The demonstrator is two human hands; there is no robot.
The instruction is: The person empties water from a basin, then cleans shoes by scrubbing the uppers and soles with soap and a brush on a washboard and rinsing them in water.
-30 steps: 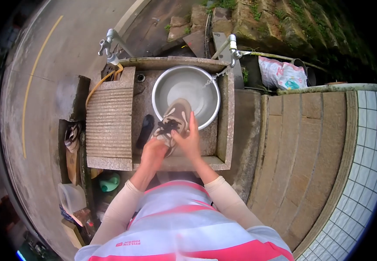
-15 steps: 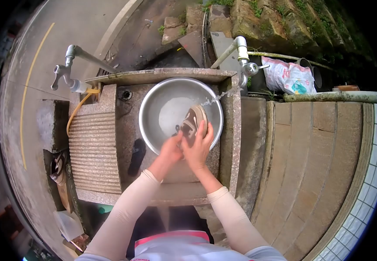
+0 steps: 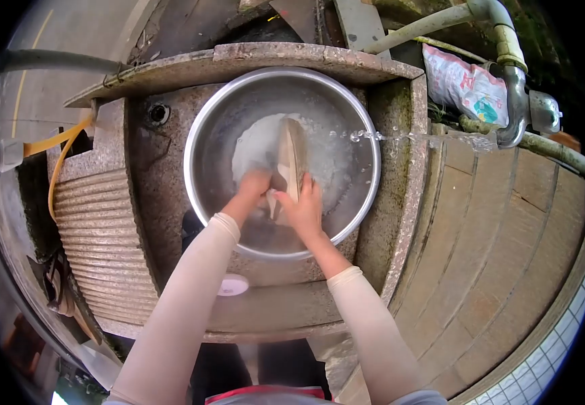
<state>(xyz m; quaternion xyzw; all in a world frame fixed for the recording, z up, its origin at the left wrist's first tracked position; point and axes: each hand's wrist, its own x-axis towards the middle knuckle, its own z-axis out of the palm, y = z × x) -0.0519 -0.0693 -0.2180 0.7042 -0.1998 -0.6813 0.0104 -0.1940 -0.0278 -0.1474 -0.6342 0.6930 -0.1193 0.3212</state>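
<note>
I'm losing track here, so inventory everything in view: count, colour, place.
Sink: 1, speckled brown, centre
Basin: 1, silver, in sink
Shoe: 1, brown and tan, in basin
Tap: 1 plainly seen, silver, upper right
Water: 1 stream, clear, entering basin
Washboard: 1, brown, sink's left
Drain: 1, dark, sink's upper left
Hose: 1, orange, left
Pale oval object: 1, pinkish, sink's front
Dark object: 1, blackish, basin's left
Sack: 1, white and pink, upper right
Paving: many slabs, brown, right
Tiles: several, white, lower right
Road: 1, grey, upper left
Trousers: 1 pair, dark, bottom
Sleeves: 2, cream, lower centre
Left hand: 1, bare, at shoe's left
Right hand: 1, bare, gripping shoe
</note>
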